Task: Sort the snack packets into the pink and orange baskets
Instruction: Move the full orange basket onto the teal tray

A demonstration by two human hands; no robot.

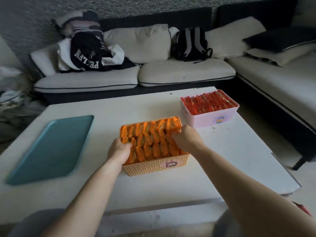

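Sorting looks nearly finished: orange foil snack packets [150, 139] fill the orange woven plastic basket [153, 166] at centre frame, where the left hand [119, 149] and right hand [185, 138] curl onto them; red packets [208, 102] pack the pink perforated basket [213, 118] upper right, and the teal tray [51, 147] on the white worktop [222, 159] is bare.

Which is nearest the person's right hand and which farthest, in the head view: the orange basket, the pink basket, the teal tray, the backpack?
1. orange basket: right hand rests in it.
2. pink basket: just behind, to the right.
3. teal tray: far left of the table.
4. backpack: back on the sofa.
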